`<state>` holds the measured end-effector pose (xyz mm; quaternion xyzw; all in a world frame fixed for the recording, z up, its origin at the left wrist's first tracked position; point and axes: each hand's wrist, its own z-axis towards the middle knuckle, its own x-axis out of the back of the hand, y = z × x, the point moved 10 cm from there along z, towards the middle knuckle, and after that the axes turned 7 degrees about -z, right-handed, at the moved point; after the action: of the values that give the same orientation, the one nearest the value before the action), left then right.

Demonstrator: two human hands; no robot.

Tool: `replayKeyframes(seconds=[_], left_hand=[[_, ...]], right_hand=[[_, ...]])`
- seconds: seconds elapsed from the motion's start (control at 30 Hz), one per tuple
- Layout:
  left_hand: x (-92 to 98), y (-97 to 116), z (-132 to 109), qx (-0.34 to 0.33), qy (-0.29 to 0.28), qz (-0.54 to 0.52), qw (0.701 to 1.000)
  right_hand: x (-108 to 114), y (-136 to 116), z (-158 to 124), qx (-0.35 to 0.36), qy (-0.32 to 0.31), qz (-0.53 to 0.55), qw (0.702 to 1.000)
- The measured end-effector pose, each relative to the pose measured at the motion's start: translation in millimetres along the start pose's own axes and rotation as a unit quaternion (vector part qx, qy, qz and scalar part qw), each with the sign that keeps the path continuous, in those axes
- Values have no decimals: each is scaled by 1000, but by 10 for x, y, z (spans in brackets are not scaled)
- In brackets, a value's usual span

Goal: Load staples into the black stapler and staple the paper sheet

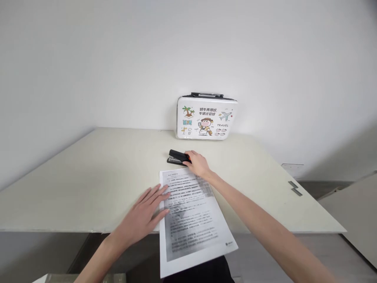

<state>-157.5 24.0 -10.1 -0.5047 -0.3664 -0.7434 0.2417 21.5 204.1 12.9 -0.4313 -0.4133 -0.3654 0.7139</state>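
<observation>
A printed sheet of paper (191, 220) lies at the front of the table, its lower part jutting out past the edge. My left hand (147, 208) rests on the paper's left margin, palm down with the fingers spread. Just beyond the sheet's top edge is a black stapler (176, 157) with a bit of orange on it. My right hand (198, 163) is closed round the stapler's right end, which the fingers partly hide. The stapler's free end points left.
Against the wall stands a white carry case (206, 118) with cartoon pictures and a black handle. The pale table (88, 177) has a front edge close to my body. Small grey strips (295, 188) show near its right side.
</observation>
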Motion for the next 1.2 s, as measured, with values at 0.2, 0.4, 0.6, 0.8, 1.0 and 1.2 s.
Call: replayKeyframes(seconds=[0.2,0.4,0.6,0.8,1.0,1.2], left_hand=[[41,-218,-58,30,-21,36,999],[77,-486,-69,50,-24,65,996],[148,-862,18,92,-32,74,992],[345,-956,147,90,27,99,991],[386,-239,503,30,87,35,995],[-115,782,1119,-67,-21,-71,995]], right_hand=[[319,731,-479,-37,20,1,999],[680,1434,-1171,-52,39,22,998],[908,1651,-1772,-19,15,80,997],[989,1761,-2106,-56,8,153,987],[903,1872,-2253,-168,33,241,955],[899,1913,-2232,-208,92,272,935]])
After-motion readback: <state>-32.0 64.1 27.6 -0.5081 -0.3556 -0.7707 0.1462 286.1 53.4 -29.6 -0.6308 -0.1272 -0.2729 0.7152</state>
